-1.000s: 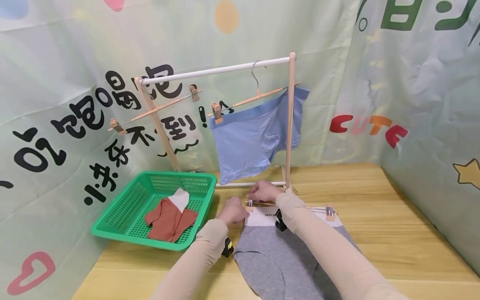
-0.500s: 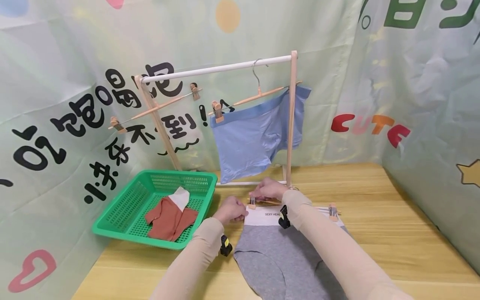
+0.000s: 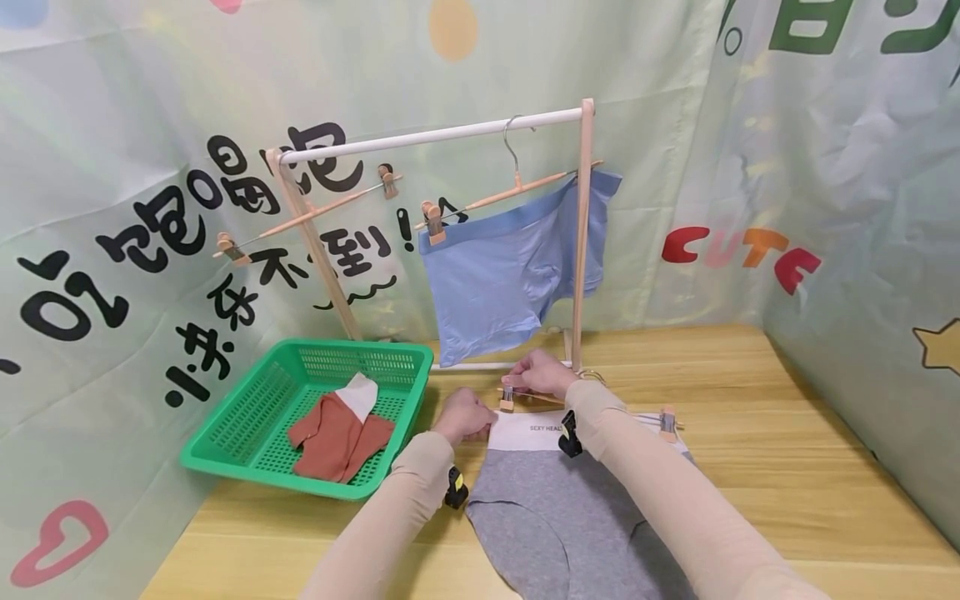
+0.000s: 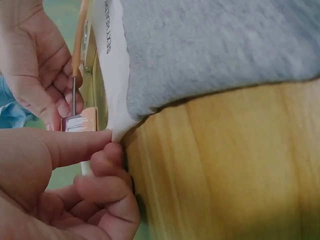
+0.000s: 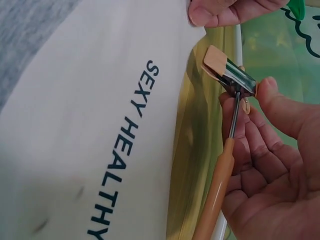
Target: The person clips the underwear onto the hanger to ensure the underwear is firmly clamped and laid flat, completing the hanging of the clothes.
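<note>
Clip (image 5: 231, 72) shifted off waistband (image 3: 525, 431), right grip (image 3: 542, 377) pinching it, left grip (image 3: 462, 415) pinching waistband, wooden tabletop (image 3: 787, 450), seemingly cloth walls (image 3: 645, 167)

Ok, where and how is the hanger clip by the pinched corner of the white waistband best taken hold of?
Probably at the back end of the hanger clip, between thumb and fingers, coming from the far side of the white waistband. Its wooden pads point toward the waistband, so gripping behind them should leave the mouth free. The right hand holds it there.

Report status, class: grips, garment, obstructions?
Left grip pinches grey briefs by waistband corner. Right grip holds hanger clip. Clip apart from waistband; nothing visible between them.
</note>
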`<state>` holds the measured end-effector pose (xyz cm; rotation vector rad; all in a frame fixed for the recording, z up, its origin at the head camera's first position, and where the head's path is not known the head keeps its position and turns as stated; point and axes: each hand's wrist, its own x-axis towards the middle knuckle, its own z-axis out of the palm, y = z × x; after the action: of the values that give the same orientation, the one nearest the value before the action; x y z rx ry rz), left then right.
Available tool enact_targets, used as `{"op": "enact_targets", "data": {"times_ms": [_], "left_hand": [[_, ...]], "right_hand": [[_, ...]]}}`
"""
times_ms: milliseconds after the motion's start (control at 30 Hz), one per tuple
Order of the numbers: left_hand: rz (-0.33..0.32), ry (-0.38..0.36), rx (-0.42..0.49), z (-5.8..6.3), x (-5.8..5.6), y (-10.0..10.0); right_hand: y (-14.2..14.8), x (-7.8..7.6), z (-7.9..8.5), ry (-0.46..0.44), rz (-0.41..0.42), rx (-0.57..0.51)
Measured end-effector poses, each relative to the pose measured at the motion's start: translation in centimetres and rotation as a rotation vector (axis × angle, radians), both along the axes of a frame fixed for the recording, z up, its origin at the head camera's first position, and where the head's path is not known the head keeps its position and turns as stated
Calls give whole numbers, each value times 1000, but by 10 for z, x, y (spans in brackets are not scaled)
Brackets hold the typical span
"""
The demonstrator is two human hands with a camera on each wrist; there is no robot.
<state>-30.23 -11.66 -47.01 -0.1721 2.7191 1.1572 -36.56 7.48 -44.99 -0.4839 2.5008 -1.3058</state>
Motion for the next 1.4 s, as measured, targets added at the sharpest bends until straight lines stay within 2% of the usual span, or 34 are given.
{"op": "enact_targets", "data": {"times_ms": [133,233,300,533,667,1067,1300,1400], "left_hand": [[-19,26,-7,-25,-17,-8],[-24,31,22,-30,-19,-10],[-22,47,37,-27,-15,-8],[17,41,62,12,18,6],[22,44,47,14,21,7],[37,21,63,14,19,6],[36,47,68,14,19,6],[44,47,63,13,19,5]], "right_hand": [[0,0,-1,13,-17,2],[0,1,-1,19,-24,-8],[0,3,-2,22,-27,-20],[0,5,-1,-14,-23,-83],[0,5,-1,-27,-24,-108],[-3,4,-4,-1,15,-129],[-5,6,-6,-27,41,-158],[-6,8,-6,-21,43,-134]]}}
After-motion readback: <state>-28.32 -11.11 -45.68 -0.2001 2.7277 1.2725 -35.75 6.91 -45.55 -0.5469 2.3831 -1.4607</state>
